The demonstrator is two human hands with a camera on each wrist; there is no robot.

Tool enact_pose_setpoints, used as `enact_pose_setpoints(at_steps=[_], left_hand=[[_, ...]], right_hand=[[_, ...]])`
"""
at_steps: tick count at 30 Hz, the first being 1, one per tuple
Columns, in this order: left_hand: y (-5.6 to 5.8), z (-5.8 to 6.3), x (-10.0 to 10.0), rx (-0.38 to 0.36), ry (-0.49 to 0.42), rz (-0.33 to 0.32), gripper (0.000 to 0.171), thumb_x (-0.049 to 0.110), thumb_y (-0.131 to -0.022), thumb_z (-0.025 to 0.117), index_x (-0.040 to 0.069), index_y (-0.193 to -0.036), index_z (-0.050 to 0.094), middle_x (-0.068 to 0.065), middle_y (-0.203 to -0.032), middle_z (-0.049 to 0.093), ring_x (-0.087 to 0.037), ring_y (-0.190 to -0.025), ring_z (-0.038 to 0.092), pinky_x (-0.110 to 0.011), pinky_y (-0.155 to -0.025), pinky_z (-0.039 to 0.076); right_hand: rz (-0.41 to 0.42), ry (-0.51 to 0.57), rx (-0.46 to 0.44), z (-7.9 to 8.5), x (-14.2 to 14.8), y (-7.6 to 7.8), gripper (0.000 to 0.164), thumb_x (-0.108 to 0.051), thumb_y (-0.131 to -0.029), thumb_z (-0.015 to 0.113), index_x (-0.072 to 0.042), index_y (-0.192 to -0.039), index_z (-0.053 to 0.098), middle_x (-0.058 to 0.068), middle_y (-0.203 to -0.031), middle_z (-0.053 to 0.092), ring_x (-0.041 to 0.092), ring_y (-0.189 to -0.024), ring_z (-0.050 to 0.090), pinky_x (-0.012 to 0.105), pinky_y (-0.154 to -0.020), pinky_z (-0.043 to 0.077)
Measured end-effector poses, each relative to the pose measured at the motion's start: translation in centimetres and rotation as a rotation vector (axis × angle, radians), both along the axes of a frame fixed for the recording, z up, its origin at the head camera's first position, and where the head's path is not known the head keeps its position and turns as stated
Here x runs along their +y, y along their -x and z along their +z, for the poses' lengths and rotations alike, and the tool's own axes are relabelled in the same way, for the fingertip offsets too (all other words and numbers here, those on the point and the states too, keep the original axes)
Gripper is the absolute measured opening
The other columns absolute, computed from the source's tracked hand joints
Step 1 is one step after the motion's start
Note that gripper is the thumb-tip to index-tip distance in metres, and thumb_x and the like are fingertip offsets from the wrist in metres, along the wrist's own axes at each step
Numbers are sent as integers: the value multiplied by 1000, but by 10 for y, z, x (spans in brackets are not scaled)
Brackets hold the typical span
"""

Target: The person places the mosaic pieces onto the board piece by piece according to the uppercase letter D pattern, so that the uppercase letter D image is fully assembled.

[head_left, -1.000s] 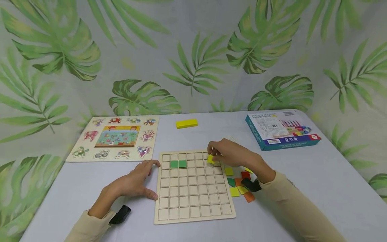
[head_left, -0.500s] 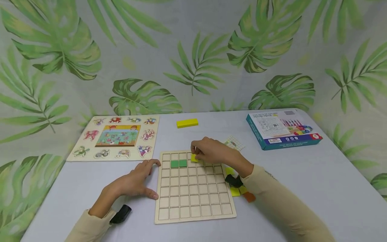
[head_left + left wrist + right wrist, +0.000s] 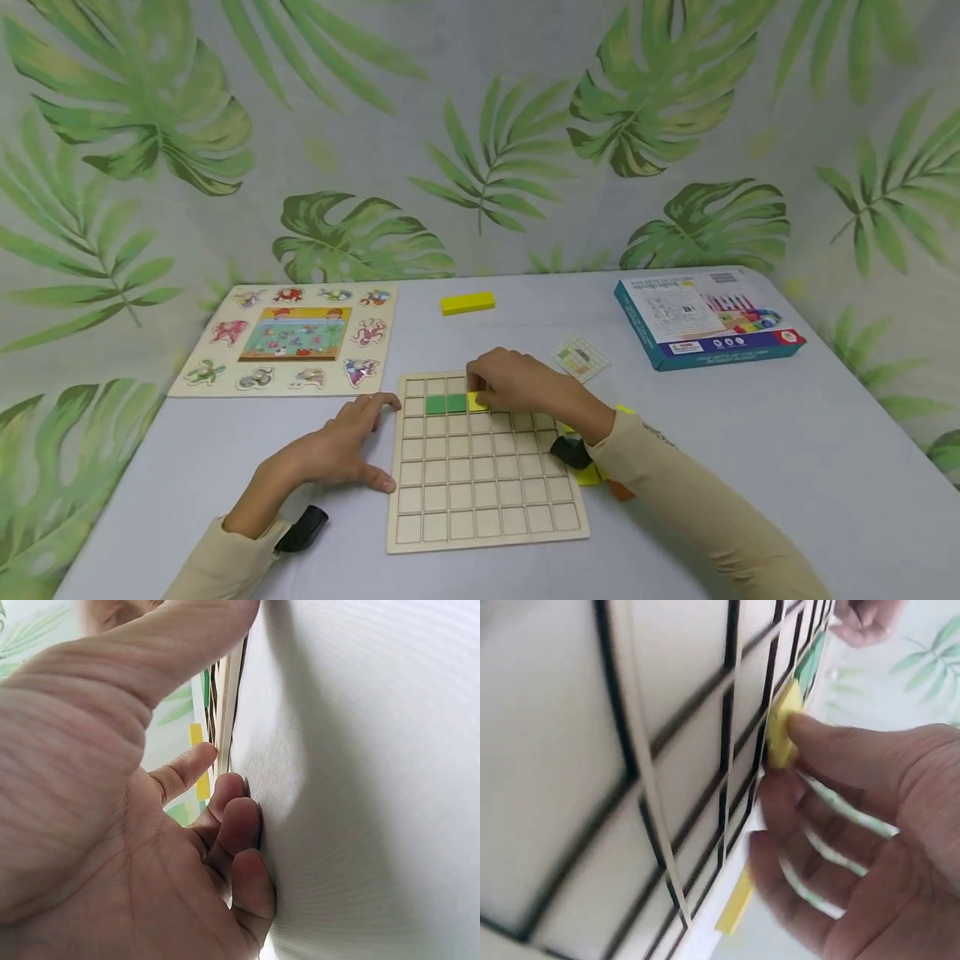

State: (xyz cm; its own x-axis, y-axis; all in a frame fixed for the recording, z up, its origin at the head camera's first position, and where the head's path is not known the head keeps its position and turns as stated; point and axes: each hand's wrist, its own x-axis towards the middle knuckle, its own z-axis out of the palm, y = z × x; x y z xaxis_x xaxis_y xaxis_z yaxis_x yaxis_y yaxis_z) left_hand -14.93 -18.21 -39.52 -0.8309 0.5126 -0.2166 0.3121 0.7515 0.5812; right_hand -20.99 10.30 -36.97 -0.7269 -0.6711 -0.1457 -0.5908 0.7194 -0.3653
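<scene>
A wooden grid board point(image 3: 461, 475) lies on the table, with two green square tiles point(image 3: 436, 405) side by side in its second row. Just right of them, my right hand point(image 3: 517, 385) pinches a yellow square tile point(image 3: 782, 726) at a cell; the right wrist view shows it tilted against the grid, thumb on its face. My left hand point(image 3: 337, 446) is spread along the board's left edge, thumb and forefinger touching that edge. In the left wrist view, the other fingertips point(image 3: 253, 881) of this hand rest on the tablecloth.
Loose yellow and orange tiles point(image 3: 621, 490) lie partly hidden under my right wrist. Behind them is a small pattern card point(image 3: 582, 359). A sea-animal puzzle board point(image 3: 225, 367) stands back left, a yellow block point(image 3: 468, 303) back centre, a teal game box point(image 3: 708, 321) back right.
My right hand has carried the yellow tile left across the board's upper rows, then down to the cell beside the green tiles. The left hand has stayed at the edge.
</scene>
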Motion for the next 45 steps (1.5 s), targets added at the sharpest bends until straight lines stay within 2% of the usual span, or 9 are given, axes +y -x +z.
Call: enact_pose_setpoints(at_steps=[5,9,13,17,19,30,36,39,45], left_hand=[[0,1,0,-4,2,14,98,46,-63,93,18,-139,38,-7,-115,49,-25,-105,44,-46,-86,41],[1,1,0,6,2,9,98,46,-63,93,18,-139,38,-7,-114,48,-24,-104,44,-45,-86,40],[0,1,0,8,3,5,98,47,-63,92,17,-139,38,-7,-114,49,-25,-105,43,-46,-87,40],[-2,2,1,1,-6,-3,98,46,-62,92,15,-138,38,-7,-111,48,-25,-102,42,-44,-85,40],[-3,2,0,5,-9,-8,98,46,-62,92,15,-138,38,-7,-109,47,-24,-100,42,-43,-84,39],[-1,2,1,7,3,-5,98,48,-63,92,17,-139,38,-8,-115,49,-25,-105,43,-45,-86,40],[-1,2,-1,22,-2,-16,98,48,-64,91,17,-139,37,-8,-115,48,-25,-105,44,-45,-87,41],[-1,2,-1,25,0,-14,98,48,-64,91,16,-139,38,-8,-114,48,-25,-104,43,-45,-87,40],[-2,1,-1,15,-6,-11,96,47,-65,91,17,-139,37,-8,-116,48,-26,-107,44,-46,-88,40]], right_hand=[[-53,-84,20,2,-4,-10,12,-14,-96,68,-10,-105,74,5,-105,62,18,-91,58,34,-74,52],[-13,-131,48,8,-1,-17,18,-15,-94,71,-11,-110,77,6,-106,63,18,-96,58,33,-76,53],[46,-72,0,9,11,-21,26,-12,-95,68,-8,-121,71,7,-107,66,19,-95,59,32,-76,50],[36,-13,-64,9,21,-25,45,-11,-96,67,-7,-140,58,8,-117,69,21,-103,65,33,-84,51],[22,7,-74,11,24,-28,48,-10,-95,68,-7,-141,56,7,-117,69,21,-104,65,34,-84,52],[-44,58,-60,17,57,-38,39,-15,-92,73,-9,-130,65,5,-116,69,22,-105,64,38,-87,51],[-69,57,-38,13,80,-39,6,-14,-89,74,-15,-94,71,-3,-98,68,19,-96,63,36,-84,52],[-81,52,-58,12,90,-39,8,-12,-87,75,-18,-87,69,-5,-94,66,19,-95,62,36,-83,52],[-143,-1,-124,12,102,-37,15,-10,-82,79,-19,-88,68,-3,-98,65,21,-98,61,38,-84,52]])
